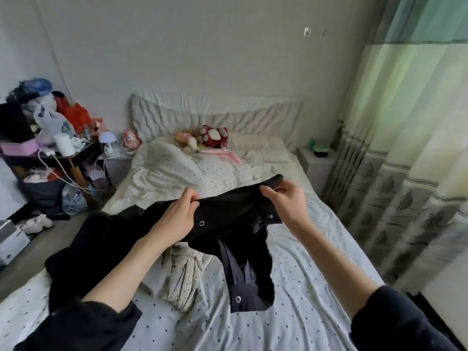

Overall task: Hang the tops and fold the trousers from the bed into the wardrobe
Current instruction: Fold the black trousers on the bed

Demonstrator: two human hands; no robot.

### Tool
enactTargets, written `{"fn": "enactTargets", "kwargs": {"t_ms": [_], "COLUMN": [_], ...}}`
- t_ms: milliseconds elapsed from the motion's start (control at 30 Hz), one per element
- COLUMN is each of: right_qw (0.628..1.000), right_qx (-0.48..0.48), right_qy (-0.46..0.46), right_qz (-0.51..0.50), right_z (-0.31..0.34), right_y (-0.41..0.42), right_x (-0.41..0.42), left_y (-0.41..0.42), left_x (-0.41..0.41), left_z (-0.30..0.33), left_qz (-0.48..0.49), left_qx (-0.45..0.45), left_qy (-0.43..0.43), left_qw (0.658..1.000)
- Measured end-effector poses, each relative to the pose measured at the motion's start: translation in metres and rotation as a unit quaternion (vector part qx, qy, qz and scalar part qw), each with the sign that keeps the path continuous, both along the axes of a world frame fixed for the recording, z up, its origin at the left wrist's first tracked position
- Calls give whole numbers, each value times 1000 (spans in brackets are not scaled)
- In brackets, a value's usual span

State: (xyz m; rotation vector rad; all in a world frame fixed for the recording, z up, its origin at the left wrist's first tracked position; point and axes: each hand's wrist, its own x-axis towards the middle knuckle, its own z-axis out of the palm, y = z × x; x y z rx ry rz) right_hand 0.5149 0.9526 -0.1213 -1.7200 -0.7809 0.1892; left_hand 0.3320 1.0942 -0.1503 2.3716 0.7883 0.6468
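A black garment with metal snap buttons is held up over the bed. My left hand grips its upper edge on the left, and my right hand pinches the upper edge on the right. Part of the garment hangs down between my arms toward the sheet, and another part drapes off to the left. A crumpled cream dotted cloth lies on the sheet under the garment. No wardrobe is in view.
A bunched dotted duvet and soft toys lie near the headboard. A cluttered side table with cables stands left of the bed, shoes on the floor. A white nightstand and long curtains are on the right.
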Motion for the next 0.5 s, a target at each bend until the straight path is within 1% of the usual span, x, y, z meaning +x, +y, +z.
{"fn": "enactTargets", "kwargs": {"t_ms": [100,233,333,400,500], "right_qw": [999,998,998,998,999], "right_qx": [18,22,6,0,-26], "right_qy": [-8,-24,-35,-30,16], "right_qz": [-27,-52,-50,-53,-41], "right_z": [12,12,8,2,-8], "right_y": [-37,-65,-76,-81,-93], "right_x": [14,20,17,18,21], "left_y": [-40,-67,-74,-77,-75], "left_x": [12,16,17,19,21], "left_z": [19,19,2,-4,-3], "left_qz": [-30,-71,-89,-77,-61], "left_qx": [-9,-42,-22,-3,-20], "left_qy": [13,123,165,168,130], "left_qw": [999,989,982,983,989]}}
